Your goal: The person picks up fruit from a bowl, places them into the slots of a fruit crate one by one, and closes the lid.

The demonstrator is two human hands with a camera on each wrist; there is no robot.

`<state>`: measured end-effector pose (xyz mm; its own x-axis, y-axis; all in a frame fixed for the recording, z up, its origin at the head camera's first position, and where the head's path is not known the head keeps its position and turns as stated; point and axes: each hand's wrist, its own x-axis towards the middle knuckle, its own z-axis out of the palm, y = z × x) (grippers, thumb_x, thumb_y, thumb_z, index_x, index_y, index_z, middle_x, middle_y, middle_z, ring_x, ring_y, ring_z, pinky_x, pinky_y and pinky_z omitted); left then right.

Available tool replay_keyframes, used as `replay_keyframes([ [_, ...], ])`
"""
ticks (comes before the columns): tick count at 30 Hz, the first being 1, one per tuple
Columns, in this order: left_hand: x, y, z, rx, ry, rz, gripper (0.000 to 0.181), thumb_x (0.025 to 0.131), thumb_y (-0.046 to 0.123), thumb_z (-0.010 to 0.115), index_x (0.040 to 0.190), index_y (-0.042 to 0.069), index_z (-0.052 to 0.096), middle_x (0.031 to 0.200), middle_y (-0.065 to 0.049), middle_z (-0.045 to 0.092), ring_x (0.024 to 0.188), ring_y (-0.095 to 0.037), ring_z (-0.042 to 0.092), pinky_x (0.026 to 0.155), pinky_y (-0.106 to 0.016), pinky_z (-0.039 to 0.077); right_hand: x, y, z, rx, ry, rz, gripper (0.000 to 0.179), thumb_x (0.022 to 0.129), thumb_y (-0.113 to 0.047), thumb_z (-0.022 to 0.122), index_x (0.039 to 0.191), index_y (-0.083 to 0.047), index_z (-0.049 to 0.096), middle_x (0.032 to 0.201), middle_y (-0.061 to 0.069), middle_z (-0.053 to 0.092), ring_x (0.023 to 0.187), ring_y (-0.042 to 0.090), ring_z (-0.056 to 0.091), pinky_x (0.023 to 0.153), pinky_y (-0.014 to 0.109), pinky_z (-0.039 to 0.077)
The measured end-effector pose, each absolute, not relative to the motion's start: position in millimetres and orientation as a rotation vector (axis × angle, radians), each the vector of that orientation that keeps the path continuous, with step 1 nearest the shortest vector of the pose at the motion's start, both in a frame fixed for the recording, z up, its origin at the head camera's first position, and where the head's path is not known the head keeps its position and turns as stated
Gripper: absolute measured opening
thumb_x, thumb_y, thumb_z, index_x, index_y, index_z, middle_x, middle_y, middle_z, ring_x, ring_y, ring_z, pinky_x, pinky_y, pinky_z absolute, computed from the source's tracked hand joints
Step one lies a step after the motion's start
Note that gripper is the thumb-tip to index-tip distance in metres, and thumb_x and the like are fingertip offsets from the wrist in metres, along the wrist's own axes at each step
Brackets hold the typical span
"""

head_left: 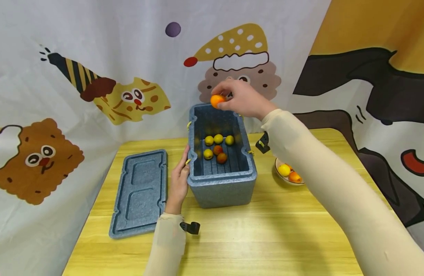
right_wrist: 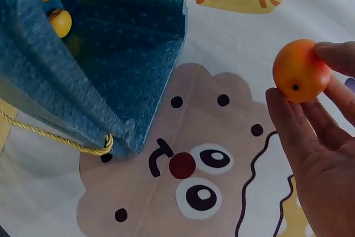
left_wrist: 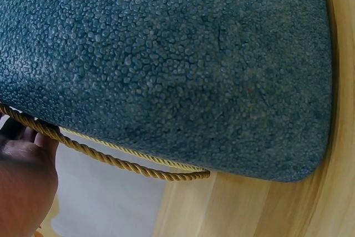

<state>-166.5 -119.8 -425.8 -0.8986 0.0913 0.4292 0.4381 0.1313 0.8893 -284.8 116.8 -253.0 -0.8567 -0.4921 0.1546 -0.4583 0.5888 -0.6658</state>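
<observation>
A small round orange fruit (right_wrist: 299, 71) with a dark dot is pinched between the thumb and fingers of my right hand (head_left: 242, 97). That hand is raised over the far end of a lidless grey-blue foam box (head_left: 221, 191). In the head view, several yellow fruits (head_left: 208, 154) and two orange-red fruits (head_left: 221, 158) lie on the box floor. My left hand (head_left: 179, 183) rests against the left outer wall of the box, fingers extended along it. In the left wrist view, a twisted gold rope (left_wrist: 119, 162) hangs from the box and passes in front of the left hand (left_wrist: 28, 181).
The box's lid (head_left: 140, 193) lies flat on the wooden table (head_left: 267, 237), left of the box. To the right, under the right forearm, a bowl (head_left: 290, 181) holds a few yellow and orange fruits. A cartoon-printed cloth (head_left: 136, 46) hangs behind the table.
</observation>
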Motion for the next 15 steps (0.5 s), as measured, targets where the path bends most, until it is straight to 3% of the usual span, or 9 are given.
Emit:
replay_keyframes([
  [15,-168,-120,-428,-0.532,-2.119,-1.842,0.049,0.097,-0.008,0.036,0.146,-0.011,0.033,0.151,-0.024,0.032,0.126,-0.025,0.04,0.094,-0.024,0.033,-306,102,-270,-0.739,2.742,-0.957,0.038,0.095,-0.014,0.065,0.131,-0.005,0.059,0.126,0.009,0.059,0.111,0.025,0.054,0.095,0.039,0.045],
])
